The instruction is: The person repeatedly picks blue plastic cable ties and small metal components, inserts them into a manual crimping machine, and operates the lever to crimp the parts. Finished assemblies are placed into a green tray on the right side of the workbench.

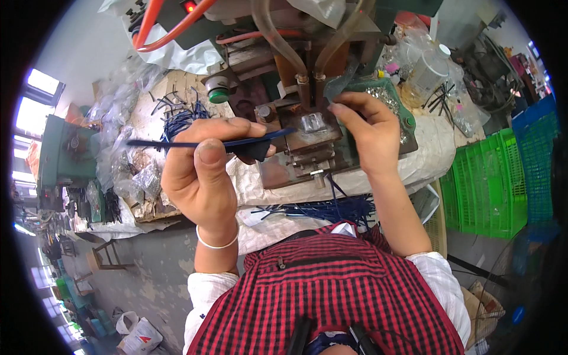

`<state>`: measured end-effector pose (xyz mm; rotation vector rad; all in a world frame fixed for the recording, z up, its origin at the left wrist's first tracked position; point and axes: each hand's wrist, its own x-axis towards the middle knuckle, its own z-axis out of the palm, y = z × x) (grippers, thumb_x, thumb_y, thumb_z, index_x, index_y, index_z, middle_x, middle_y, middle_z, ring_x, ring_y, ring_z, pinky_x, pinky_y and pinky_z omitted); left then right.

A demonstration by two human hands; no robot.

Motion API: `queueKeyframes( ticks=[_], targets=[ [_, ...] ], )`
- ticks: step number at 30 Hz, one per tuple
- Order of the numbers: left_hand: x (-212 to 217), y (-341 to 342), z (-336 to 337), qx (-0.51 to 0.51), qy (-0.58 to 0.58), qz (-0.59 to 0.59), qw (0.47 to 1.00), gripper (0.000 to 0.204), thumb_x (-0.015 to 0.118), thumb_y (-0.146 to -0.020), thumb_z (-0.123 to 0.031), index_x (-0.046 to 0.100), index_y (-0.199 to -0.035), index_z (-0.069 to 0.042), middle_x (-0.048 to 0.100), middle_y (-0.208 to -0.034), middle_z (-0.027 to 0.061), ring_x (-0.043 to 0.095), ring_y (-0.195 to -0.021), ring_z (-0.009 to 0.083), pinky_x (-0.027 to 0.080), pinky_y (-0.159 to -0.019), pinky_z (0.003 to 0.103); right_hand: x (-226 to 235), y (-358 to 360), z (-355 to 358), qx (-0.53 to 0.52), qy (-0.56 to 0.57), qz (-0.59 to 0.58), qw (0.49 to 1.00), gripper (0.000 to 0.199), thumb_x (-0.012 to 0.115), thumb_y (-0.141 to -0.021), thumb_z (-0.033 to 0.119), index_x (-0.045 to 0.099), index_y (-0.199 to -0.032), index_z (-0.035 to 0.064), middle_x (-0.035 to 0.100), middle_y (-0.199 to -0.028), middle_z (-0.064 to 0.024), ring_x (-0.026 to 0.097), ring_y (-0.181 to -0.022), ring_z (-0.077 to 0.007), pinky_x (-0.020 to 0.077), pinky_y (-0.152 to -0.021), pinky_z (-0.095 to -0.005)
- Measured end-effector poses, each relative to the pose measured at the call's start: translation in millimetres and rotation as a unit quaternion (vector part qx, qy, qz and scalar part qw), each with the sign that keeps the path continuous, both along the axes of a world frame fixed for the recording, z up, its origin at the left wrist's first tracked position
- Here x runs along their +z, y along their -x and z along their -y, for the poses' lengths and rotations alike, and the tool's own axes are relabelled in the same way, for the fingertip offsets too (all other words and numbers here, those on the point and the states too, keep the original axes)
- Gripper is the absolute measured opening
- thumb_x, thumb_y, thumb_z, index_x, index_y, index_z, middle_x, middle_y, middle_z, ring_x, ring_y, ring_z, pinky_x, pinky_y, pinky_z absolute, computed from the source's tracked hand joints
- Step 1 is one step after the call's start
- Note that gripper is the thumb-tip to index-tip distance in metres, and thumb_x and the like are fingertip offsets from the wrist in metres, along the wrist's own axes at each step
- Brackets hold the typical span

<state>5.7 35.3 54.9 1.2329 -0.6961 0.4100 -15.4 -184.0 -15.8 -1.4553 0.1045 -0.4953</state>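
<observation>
My left hand (204, 168) pinches a narrow dark blue strip (168, 144) between thumb and fingers. The strip lies nearly level, its right end close to the machine's small work block. Below those fingers shows a black piece (255, 151), whose kind I cannot make out. My right hand (371, 130) is closed at the right of the block, thumb and forefinger together on a translucent plastic strip (340, 86). Between the hands a shiny metal piece (313, 122) sits on the block of the bench press (307, 145).
Two hoses (278, 44) come down to the press. A green-topped button (218, 94) stands left of it. Loose blue strips (183, 112) lie on the left, more (319, 209) near my lap. A green tray (408, 118) holds small metal parts. Green crates (488, 183) stand right.
</observation>
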Motion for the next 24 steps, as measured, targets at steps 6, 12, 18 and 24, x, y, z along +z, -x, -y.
queueKeyframes(
  ticks=[6, 12, 18, 24],
  targets=[
    [-10, -5, 8, 0.072, 0.05, 0.026, 0.996, 0.013, 0.065, -0.103, -0.008, 0.064, -0.105, 0.005, 0.073, -0.102, 0.0178, 0.074, -0.084, 0.0215, 0.059, -0.069, 0.027, -5, -5, -33, 0.015, -0.06, 0.049, 0.997, 0.029, 0.068, -0.092, -0.003, 0.064, -0.121, -0.0025, 0.074, -0.108, -0.0082, 0.068, -0.097, -0.013, 0.052, -0.089, -0.0262],
    [-2, -30, 3, 0.1, -0.017, 0.031, 0.994, 0.011, 0.069, -0.1, -0.003, 0.065, -0.102, 0.006, 0.074, -0.097, 0.015, 0.073, -0.085, 0.019, 0.057, -0.077, 0.027, 14, -2, -39, 0.064, -0.148, 0.03, 0.986, 0.039, 0.064, -0.093, -0.006, 0.055, -0.13, -0.003, 0.071, -0.111, -0.0125, 0.068, -0.098, -0.0133, 0.0516, -0.089, -0.0255],
    [-22, -9, 6, 0.136, -0.273, 0.318, 0.898, 0.015, 0.077, -0.086, -0.002, 0.071, -0.099, 0.002, 0.076, -0.096, 0.0141, 0.07, -0.07, 0.0165, 0.055, -0.062, 0.026, 26, 20, -12, 0.051, 0.119, 0.016, 0.991, 0.049, 0.067, -0.089, 0.004, 0.058, -0.138, -0.0001, 0.068, -0.129, -0.0205, 0.069, -0.116, -0.0337, 0.0502, -0.103, -0.0375],
    [-61, -3, 42, 0.14, -0.305, 0.425, 0.841, 0.022, 0.086, -0.078, -0.013, 0.071, -0.093, -0.006, 0.074, -0.094, 0.0086, 0.061, -0.058, 0.0115, 0.044, -0.047, 0.026, -67, 3, 84, -0.206, 0.568, -0.134, 0.786, 0.029, 0.079, -0.082, 0.017, 0.075, -0.109, 0.0055, 0.062, -0.136, -0.0242, 0.049, -0.137, -0.044, 0.0422, -0.111, -0.0516]
  ],
)
